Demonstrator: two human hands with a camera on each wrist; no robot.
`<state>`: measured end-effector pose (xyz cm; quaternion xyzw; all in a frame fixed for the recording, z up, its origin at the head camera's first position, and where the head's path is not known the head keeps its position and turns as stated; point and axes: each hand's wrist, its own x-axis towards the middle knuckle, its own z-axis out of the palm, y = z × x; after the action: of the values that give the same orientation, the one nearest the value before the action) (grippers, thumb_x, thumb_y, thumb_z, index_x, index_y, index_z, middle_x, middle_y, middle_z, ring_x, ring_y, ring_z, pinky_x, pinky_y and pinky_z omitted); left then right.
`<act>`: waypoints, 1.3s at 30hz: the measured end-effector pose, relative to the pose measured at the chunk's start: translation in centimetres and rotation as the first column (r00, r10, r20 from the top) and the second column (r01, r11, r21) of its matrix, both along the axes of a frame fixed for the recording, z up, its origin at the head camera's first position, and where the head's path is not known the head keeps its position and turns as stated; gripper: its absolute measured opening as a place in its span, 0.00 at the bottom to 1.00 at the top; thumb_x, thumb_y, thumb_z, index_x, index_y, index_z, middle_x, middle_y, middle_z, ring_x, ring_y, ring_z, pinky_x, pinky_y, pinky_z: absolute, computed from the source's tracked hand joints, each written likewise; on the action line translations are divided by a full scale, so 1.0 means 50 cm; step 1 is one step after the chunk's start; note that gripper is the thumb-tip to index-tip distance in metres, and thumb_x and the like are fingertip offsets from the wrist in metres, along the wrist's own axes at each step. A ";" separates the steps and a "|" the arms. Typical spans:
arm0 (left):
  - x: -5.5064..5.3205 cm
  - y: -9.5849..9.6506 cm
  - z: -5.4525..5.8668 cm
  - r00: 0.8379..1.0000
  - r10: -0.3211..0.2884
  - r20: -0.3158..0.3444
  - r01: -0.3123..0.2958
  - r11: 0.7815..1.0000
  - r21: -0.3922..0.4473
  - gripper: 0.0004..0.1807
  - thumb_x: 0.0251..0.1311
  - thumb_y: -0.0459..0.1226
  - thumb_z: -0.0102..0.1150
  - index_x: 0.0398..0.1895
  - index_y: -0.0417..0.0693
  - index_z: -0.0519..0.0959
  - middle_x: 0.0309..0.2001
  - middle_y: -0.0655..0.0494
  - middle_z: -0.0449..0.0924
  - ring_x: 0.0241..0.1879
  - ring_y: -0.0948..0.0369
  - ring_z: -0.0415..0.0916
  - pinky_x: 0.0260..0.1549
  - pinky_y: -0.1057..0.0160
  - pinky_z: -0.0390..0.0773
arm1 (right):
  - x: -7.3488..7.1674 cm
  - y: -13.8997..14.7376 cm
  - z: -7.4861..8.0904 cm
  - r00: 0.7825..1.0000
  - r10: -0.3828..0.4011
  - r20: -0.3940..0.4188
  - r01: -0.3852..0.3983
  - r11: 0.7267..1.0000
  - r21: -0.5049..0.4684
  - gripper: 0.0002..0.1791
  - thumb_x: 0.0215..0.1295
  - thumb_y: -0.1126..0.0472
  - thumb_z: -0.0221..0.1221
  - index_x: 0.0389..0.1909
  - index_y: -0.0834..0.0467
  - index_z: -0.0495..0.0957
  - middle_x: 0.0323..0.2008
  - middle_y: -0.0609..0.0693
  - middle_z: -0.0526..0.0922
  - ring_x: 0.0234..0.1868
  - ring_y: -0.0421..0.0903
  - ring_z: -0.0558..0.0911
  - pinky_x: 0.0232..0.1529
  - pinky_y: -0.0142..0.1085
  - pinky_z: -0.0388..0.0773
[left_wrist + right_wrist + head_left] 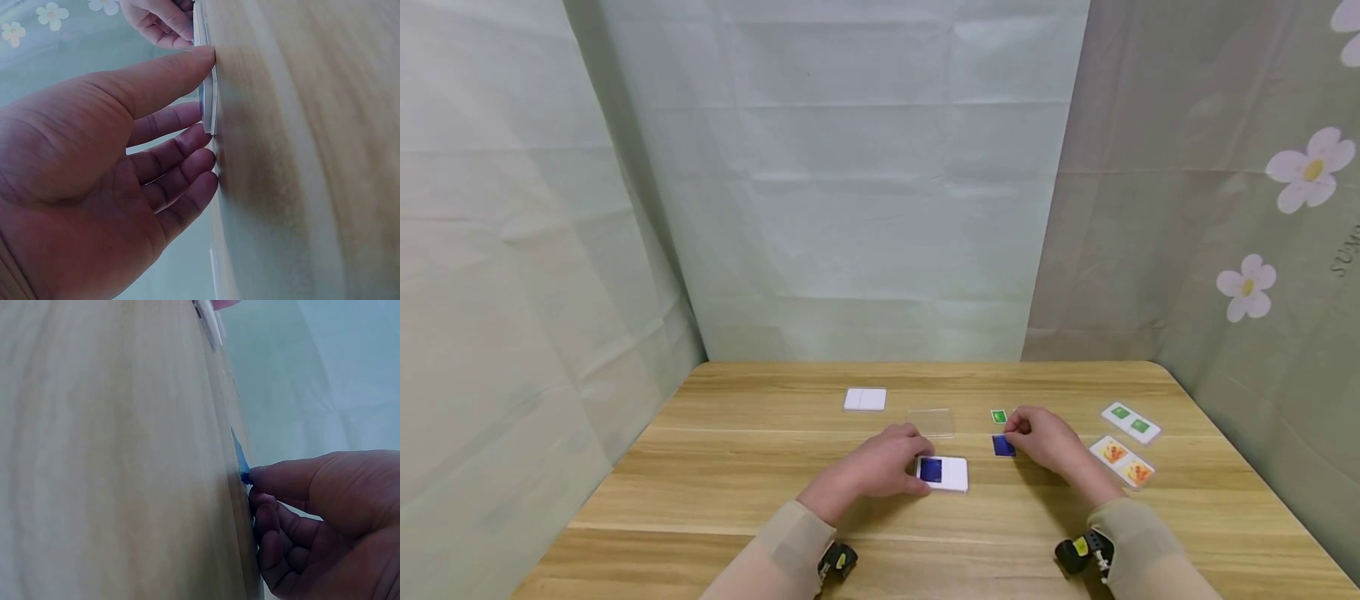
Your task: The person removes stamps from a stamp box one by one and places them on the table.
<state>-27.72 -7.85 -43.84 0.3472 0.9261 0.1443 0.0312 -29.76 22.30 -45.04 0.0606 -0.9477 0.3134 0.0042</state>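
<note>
In the head view my left hand [891, 461] holds a white card [955, 474] flat on the table, thumb at its near left corner and fingers at its far left edge. A dark blue square stamp [931, 470] lies on that card's left half. From the left wrist view, the card [209, 94] shows edge-on as a thin layered slab between thumb and fingers. My right hand [1043, 436] pinches a second blue stamp [1003, 446] by its right side. In the right wrist view this stamp [240, 456] is tilted up, with a toothed edge.
A small green stamp [998, 416] lies beyond the right hand. To the right are a card with two green stamps [1131, 422] and one with two orange stamps [1122, 462]. A clear plastic cover [931, 422] and a blank white card [865, 399] lie farther back.
</note>
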 end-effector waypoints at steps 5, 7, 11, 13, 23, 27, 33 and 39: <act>0.000 0.000 -0.001 1.000 0.002 0.000 -0.002 1.000 0.002 0.27 0.61 0.46 0.84 0.61 0.48 0.87 0.52 0.60 0.81 0.49 0.65 0.74 0.55 0.63 0.79 | -0.002 0.000 -0.003 1.000 0.006 -0.011 -0.005 1.000 0.017 0.05 0.74 0.65 0.70 0.38 0.56 0.83 0.34 0.48 0.82 0.37 0.48 0.77 0.46 0.48 0.78; 0.000 0.000 0.000 1.000 0.005 0.003 -0.005 1.000 0.003 0.27 0.61 0.46 0.84 0.61 0.48 0.87 0.52 0.61 0.81 0.49 0.65 0.74 0.55 0.63 0.79 | -0.001 -0.001 -0.004 1.000 0.004 -0.010 -0.004 1.000 0.022 0.05 0.74 0.65 0.70 0.38 0.56 0.83 0.35 0.48 0.82 0.37 0.48 0.78 0.46 0.48 0.78; 0.000 -0.002 -0.001 1.000 0.006 0.018 -0.006 1.000 0.006 0.28 0.61 0.46 0.84 0.62 0.48 0.87 0.53 0.60 0.81 0.50 0.65 0.73 0.55 0.63 0.79 | 0.000 -0.003 -0.004 1.000 0.001 -0.004 -0.001 1.000 0.025 0.05 0.75 0.66 0.70 0.39 0.56 0.83 0.35 0.48 0.83 0.38 0.48 0.78 0.47 0.49 0.79; -0.001 -0.004 -0.002 1.000 0.003 0.024 -0.003 1.000 0.010 0.28 0.61 0.46 0.84 0.62 0.47 0.86 0.53 0.60 0.81 0.50 0.65 0.73 0.56 0.63 0.79 | 0.000 -0.003 -0.004 1.000 -0.001 0.002 0.000 1.000 0.023 0.05 0.75 0.65 0.69 0.39 0.56 0.83 0.36 0.48 0.83 0.38 0.49 0.78 0.47 0.50 0.80; -0.003 -0.011 -0.002 1.000 0.010 0.025 -0.010 1.000 0.007 0.28 0.59 0.45 0.86 0.59 0.45 0.86 0.51 0.60 0.80 0.49 0.65 0.72 0.54 0.64 0.78 | 0.005 0.001 -0.003 1.000 -0.005 -0.015 0.005 1.000 -0.016 0.04 0.76 0.65 0.69 0.39 0.57 0.83 0.36 0.49 0.82 0.38 0.49 0.77 0.46 0.48 0.78; -0.003 -0.011 0.002 0.999 0.023 0.039 -0.024 1.000 0.003 0.27 0.60 0.44 0.85 0.59 0.45 0.86 0.50 0.60 0.79 0.48 0.65 0.71 0.54 0.64 0.78 | 0.013 -0.003 0.004 1.000 -0.030 -0.002 0.030 0.999 -0.043 0.03 0.77 0.63 0.68 0.41 0.58 0.83 0.37 0.50 0.82 0.39 0.50 0.77 0.44 0.45 0.78; 0.001 -0.010 0.007 0.998 0.036 0.043 -0.036 0.999 -0.009 0.27 0.61 0.44 0.84 0.59 0.45 0.86 0.49 0.60 0.79 0.47 0.64 0.71 0.52 0.64 0.78 | 0.030 -0.022 0.023 0.999 -0.016 -0.046 0.013 0.998 -0.065 0.04 0.77 0.62 0.69 0.43 0.58 0.84 0.38 0.49 0.84 0.39 0.49 0.79 0.45 0.47 0.80; 0.002 -0.009 0.011 0.998 0.040 0.039 -0.040 0.999 -0.010 0.27 0.60 0.45 0.84 0.58 0.44 0.86 0.49 0.58 0.79 0.47 0.63 0.71 0.53 0.63 0.78 | 0.040 -0.050 0.032 0.998 0.019 -0.055 -0.025 0.995 -0.095 0.03 0.75 0.63 0.70 0.41 0.57 0.85 0.36 0.47 0.84 0.38 0.46 0.79 0.43 0.43 0.80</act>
<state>-27.63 -8.32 -43.31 0.3256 0.9327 0.1476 0.0479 -27.74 19.79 -43.42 0.0792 -0.9303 0.3569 0.0294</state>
